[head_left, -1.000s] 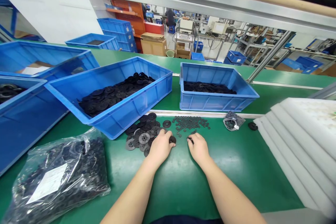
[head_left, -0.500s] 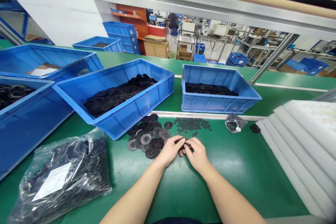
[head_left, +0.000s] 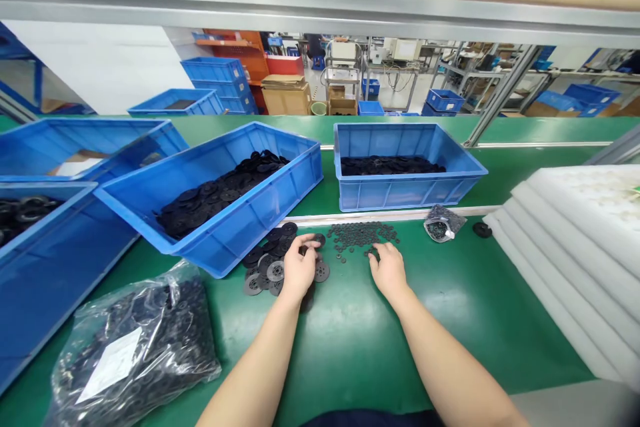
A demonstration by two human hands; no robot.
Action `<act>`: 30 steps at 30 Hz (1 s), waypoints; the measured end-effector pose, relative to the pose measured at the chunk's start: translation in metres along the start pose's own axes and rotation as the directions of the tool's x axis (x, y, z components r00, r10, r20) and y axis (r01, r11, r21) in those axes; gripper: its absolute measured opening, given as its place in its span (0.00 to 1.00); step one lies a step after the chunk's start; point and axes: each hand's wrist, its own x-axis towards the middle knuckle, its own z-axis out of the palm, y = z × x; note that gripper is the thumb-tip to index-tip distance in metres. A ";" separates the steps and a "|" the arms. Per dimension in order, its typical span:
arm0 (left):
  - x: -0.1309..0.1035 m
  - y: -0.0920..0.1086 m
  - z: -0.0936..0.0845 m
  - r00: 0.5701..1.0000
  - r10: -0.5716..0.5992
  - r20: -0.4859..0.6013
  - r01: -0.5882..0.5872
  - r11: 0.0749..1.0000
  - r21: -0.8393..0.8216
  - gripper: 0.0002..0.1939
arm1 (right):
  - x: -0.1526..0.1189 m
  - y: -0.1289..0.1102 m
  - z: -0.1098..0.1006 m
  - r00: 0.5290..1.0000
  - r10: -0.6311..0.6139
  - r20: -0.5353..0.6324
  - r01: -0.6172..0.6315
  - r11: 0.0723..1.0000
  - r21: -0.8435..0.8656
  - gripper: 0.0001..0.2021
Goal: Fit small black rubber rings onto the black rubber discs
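Observation:
My left hand (head_left: 299, 268) is over the pile of flat black discs (head_left: 276, 271), its fingers curled and thumb drawn in, with a dark disc showing between them. Further right, my right hand (head_left: 389, 271) rests at the near edge of the scattered small black round parts (head_left: 361, 233). Its thumb and forefinger come together at one of these parts, mostly hidden by the fingertips. Both hands are apart from each other, low over the green table (head_left: 345, 353).
Behind the pile, a tilted blue bin (head_left: 270, 203) and another blue bin (head_left: 410, 197) hold black discs. A clear bag of dark parts (head_left: 145, 340) lies at left. White foam sheets (head_left: 555, 260) are stacked at right, near a small bag (head_left: 443, 225) and a lone black part (head_left: 482, 229).
My hands, together on a dark piece before, have separated. The left moved left onto the disc pile, the right moved slightly right to the small parts. The camera view shifted too.

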 end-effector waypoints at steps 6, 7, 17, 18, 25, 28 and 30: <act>0.043 0.013 -0.009 0.971 0.085 0.225 -0.213 0.738 0.640 0.11 | -0.001 -0.009 0.001 0.994 -0.054 0.095 0.056 0.998 -0.013 0.11; 0.049 0.014 -0.009 0.968 0.069 0.240 -0.214 0.725 0.654 0.10 | -0.001 -0.010 0.001 0.992 -0.063 0.110 0.065 0.998 -0.015 0.10; 0.065 0.021 -0.003 0.950 -0.028 0.310 -0.205 0.693 0.691 0.13 | -0.005 -0.015 0.003 0.990 -0.139 0.012 0.135 0.975 0.178 0.06; 0.057 0.022 -0.002 0.949 -0.023 0.313 -0.203 0.716 0.668 0.10 | -0.007 -0.017 0.002 0.984 -0.173 -0.035 0.176 0.954 0.242 0.05; -0.028 0.008 0.018 0.845 -0.150 0.513 0.238 0.965 -0.109 0.23 | -0.026 -0.040 -0.008 0.923 -0.311 -0.226 0.383 0.783 0.491 0.06; -0.051 0.001 0.024 0.809 -0.173 0.562 0.381 0.883 -0.275 0.25 | -0.031 -0.046 -0.009 0.921 -0.342 -0.185 0.387 0.762 0.520 0.07; -0.058 0.000 0.023 0.809 -0.174 0.561 0.402 0.860 -0.313 0.24 | -0.032 -0.048 -0.010 0.923 -0.357 -0.142 0.377 0.768 0.517 0.07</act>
